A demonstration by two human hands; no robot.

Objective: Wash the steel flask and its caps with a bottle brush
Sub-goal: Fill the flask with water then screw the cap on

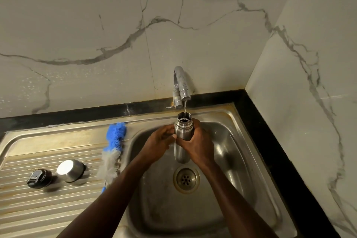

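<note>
The steel flask (183, 129) stands upright over the sink basin (241, 160), its open mouth right under the tap (181, 85), and a thin stream of water runs into it. My right hand (197, 147) wraps around its body. My left hand (160, 141) touches its left side with the fingertips. The blue and grey bottle brush (114, 147) lies on the drainboard beside the basin's left rim. Further left on the drainboard sit the steel cap (70, 170) and the black inner cap (39, 178).
The ribbed steel drainboard (48, 208) fills the left. The drain (186, 179) lies below the flask. A black counter edge (280, 150) runs behind and to the right of the sink, with marble walls close on both sides.
</note>
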